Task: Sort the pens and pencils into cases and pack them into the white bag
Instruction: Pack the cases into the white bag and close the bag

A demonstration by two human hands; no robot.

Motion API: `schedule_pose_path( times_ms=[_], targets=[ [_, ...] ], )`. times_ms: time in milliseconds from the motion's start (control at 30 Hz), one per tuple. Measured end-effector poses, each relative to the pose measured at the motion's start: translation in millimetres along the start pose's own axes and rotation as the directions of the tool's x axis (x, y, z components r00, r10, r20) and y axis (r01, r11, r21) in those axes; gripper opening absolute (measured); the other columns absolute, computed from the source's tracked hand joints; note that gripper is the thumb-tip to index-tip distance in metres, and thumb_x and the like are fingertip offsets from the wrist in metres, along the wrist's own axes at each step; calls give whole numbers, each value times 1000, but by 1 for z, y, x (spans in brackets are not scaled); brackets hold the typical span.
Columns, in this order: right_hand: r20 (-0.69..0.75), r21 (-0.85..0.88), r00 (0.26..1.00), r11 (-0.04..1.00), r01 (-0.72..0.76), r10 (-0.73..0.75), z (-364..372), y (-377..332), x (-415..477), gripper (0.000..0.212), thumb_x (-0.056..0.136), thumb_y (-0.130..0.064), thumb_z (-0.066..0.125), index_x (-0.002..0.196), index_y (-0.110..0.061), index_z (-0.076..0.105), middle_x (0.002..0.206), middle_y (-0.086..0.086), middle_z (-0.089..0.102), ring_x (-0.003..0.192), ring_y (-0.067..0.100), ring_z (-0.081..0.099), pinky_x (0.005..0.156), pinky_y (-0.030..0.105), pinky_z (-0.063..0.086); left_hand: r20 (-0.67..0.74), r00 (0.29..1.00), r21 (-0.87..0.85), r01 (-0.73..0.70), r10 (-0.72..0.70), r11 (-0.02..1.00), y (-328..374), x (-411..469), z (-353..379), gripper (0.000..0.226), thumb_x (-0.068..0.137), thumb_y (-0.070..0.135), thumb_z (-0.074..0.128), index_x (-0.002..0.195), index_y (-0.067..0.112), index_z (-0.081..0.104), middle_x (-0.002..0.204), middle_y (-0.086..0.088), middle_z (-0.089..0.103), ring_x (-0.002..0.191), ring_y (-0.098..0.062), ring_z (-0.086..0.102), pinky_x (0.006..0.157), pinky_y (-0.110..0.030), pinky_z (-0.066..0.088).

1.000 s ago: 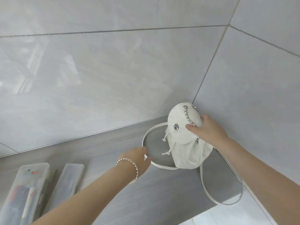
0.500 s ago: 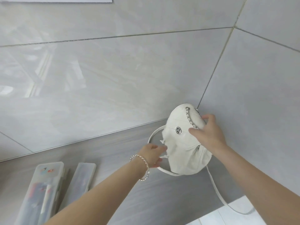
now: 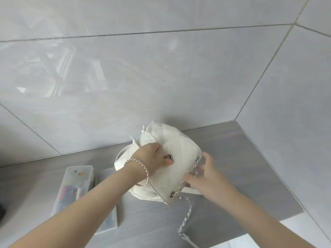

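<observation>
A small white quilted bag (image 3: 176, 158) with a chain strap (image 3: 186, 215) is lifted above the grey counter (image 3: 241, 167), tipped toward me. My left hand (image 3: 152, 159) grips its flap beside the round metal snap. My right hand (image 3: 204, 174) touches the bag's near side by the chain, fingers spread and blurred. Two translucent pencil cases lie on the counter to the left: one with coloured stickers (image 3: 75, 187) holding pens, the other (image 3: 109, 217) mostly hidden under my left forearm.
Glossy grey wall tiles (image 3: 125, 86) rise behind the counter and meet a side wall (image 3: 295, 113) at the right corner. The counter's front edge (image 3: 232, 235) runs across the lower right, with white floor below. A dark object (image 3: 1, 210) shows at the left border.
The bag has been pulled from the corner toward me and tipped. My left hand moved from the strap loop onto the flap by the snap; my right hand shifted from the top to the chain side.
</observation>
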State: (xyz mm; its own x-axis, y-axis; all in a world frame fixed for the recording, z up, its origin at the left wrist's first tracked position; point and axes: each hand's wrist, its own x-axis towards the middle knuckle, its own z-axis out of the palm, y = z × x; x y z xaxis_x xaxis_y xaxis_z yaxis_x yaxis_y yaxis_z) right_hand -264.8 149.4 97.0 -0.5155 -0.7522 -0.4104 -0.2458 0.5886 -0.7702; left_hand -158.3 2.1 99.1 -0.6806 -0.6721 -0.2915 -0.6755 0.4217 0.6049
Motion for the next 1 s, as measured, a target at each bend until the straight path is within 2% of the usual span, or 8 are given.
schedule_pose_path(
  times_ms=[100, 300, 400, 467, 567, 667, 800, 1000],
  targets=[
    [-260, -222, 912, 939, 263, -317, 8, 2, 11, 63, 81, -21, 66, 135, -21, 34, 115, -8, 43, 108, 7, 41, 92, 21, 34, 175, 984, 290, -97, 47, 952, -13, 2, 16, 33, 88, 37, 56, 103, 8, 52, 109, -9, 56, 107, -27, 54, 87, -32, 41],
    [13, -323, 879, 829, 456, -477, 47, 34, 49, 8, 79, -22, 69, 85, -18, 66, 79, -15, 45, 80, 1, 45, 71, 12, 37, 95, 973, 280, -231, 212, 932, -52, -4, 62, 41, 79, 32, 66, 114, 13, 56, 115, -7, 50, 113, -23, 43, 96, -26, 35],
    [1, -373, 819, 759, 533, -574, 58, 49, 60, 14, 72, -32, 72, 72, -21, 64, 78, -11, 46, 83, -1, 40, 72, 8, 35, -137, 950, 254, -239, 280, 937, -74, -13, 70, 33, 71, 42, 64, 82, 11, 66, 82, -7, 58, 81, -29, 58, 75, -26, 49],
    [21, -417, 781, 705, 574, -624, 61, 54, 65, 22, 67, -44, 68, 70, -24, 60, 77, -9, 48, 81, 2, 40, 71, 11, 36, -209, 943, 170, -226, 259, 959, -85, -13, 72, 38, 73, 45, 58, 69, 8, 65, 64, -4, 54, 64, -25, 57, 62, -18, 42],
    [58, -546, 718, 580, 605, -694, 70, 58, 74, 25, 63, -45, 66, 74, -26, 54, 75, -6, 52, 78, 8, 40, 70, 21, 37, -139, 981, 37, -132, 136, 991, -89, -4, 64, 32, 86, 37, 58, 83, 6, 63, 71, 3, 46, 75, -18, 44, 65, -20, 27],
    [3, -610, 655, 518, 600, -756, 79, 62, 79, 16, 73, -38, 60, 69, -23, 63, 69, -8, 58, 74, 9, 46, 66, 21, 40, -33, 999, -22, -14, 14, 1000, -91, 8, 58, 24, 89, 36, 56, 72, 18, 54, 68, 8, 41, 75, -16, 42, 61, -24, 26],
    [-100, -594, 630, 554, 583, -770, 90, 61, 79, 17, 75, -25, 55, 65, -20, 67, 63, -8, 60, 64, 14, 57, 59, 26, 47, -22, 999, -100, 26, -28, 995, -94, 12, 61, 27, 88, 33, 58, 67, 17, 49, 64, 7, 39, 71, -15, 40, 57, -13, 29],
    [-398, -320, 803, 888, 331, -443, 114, 50, 61, 28, 77, -20, 66, 51, -18, 54, 47, -12, 48, 50, 11, 46, 56, 13, 35, -63, 995, -153, 66, -76, 986, -95, 12, 66, 23, 87, 30, 59, 68, 18, 52, 64, 8, 41, 69, -14, 41, 54, -12, 29]
  ],
)
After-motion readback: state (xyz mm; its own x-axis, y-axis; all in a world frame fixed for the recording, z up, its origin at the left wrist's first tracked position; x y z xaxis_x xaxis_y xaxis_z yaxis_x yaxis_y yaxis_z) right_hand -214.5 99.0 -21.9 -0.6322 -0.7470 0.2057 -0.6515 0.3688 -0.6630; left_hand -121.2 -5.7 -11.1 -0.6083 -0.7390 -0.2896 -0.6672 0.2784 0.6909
